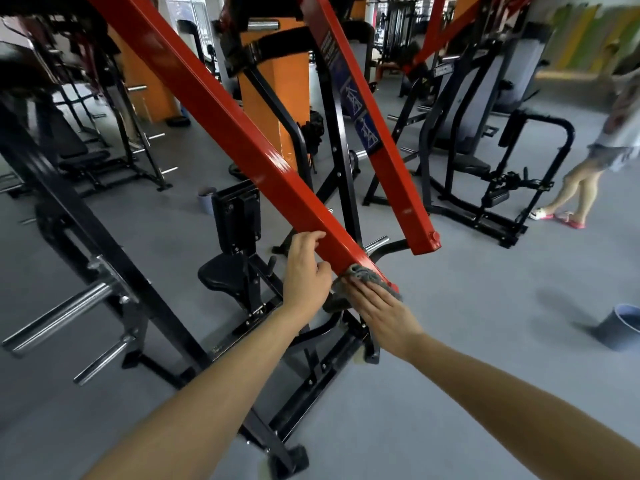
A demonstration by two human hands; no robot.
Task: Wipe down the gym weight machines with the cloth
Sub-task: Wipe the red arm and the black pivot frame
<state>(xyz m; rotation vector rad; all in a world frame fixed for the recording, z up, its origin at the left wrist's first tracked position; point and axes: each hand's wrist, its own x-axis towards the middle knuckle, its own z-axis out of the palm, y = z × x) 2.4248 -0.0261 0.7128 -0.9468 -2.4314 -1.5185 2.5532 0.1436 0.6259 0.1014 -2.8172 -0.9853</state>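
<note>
grey cloth (367, 277) bunched against the lower end of the slanted red arm (242, 133), pressed there under the flat, straight fingers of the right hand (377, 310). just above it on the same bar, left hand (306, 271) clasped over the top edge (thumb hidden). second red arm (391, 161) off to the right, apart. black seat (225, 275) below left; grey bucket (620, 327) on the floor (467, 341), far right.

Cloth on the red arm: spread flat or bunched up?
Bunched. The grey cloth shows crumpled folds at the red arm's lower end, pressed there under the right hand's flat fingers.
</note>
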